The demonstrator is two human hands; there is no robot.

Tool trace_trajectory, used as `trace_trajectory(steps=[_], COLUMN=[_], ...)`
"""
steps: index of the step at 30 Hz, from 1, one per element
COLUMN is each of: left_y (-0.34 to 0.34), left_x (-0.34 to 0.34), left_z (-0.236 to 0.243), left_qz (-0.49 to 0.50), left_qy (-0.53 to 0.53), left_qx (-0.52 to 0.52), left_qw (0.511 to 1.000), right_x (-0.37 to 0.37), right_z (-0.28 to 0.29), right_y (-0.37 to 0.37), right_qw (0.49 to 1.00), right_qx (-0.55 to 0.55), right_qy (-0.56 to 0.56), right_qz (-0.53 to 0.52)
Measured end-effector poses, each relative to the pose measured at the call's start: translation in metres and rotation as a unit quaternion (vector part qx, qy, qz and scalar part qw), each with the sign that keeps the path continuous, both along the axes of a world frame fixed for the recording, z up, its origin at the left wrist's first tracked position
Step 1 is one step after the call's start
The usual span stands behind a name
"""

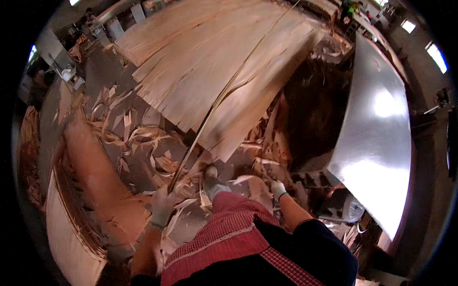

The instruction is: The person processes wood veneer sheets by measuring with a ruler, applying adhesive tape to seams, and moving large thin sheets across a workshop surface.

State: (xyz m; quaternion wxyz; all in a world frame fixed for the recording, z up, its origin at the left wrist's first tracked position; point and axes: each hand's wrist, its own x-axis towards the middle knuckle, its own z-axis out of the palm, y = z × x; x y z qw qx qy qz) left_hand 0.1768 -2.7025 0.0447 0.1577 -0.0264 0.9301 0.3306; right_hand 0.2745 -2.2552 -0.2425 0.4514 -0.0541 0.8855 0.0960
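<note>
My left hand, in a pale work glove, is closed round the near end of a long thin wooden stick. The stick slants away up and to the right, across a broad pile of thin wood veneer sheets with ragged near edges. My right hand, also gloved, hangs low at my right side above the veneer scraps. Its fingers are too small and blurred to show whether they grip anything. A red checked apron covers my front.
Torn veneer strips litter the floor around my feet. A shiny metal-topped table stands at the right. Stacked veneer sheets lie at the lower left, beside a reddish-brown sheet. A person in bright green is far back.
</note>
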Motion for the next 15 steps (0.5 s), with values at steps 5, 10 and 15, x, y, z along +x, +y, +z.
trace_trajectory(steps=[5, 10, 15], left_y=[0.018, 0.037, 0.016], left_x=[-0.168, -0.285, -0.358], left_z=[-0.035, -0.102, -0.22], left_qz=[-0.115, -0.002, 0.028], left_qy=[0.012, -0.23, -0.338], left_qx=[0.095, 0.191, 0.128], left_qw=[0.989, 0.954, 0.932], right_x=[-0.033, -0.123, -0.21], right_z=[-0.122, -0.112, -0.157], right_y=[-0.048, -0.14, -0.164], right_qw=[0.94, 0.865, 0.36], right_qx=[-0.129, -0.219, -0.349], right_qy=[0.235, 0.27, 0.202], right_qz=[-0.211, -0.363, -0.841])
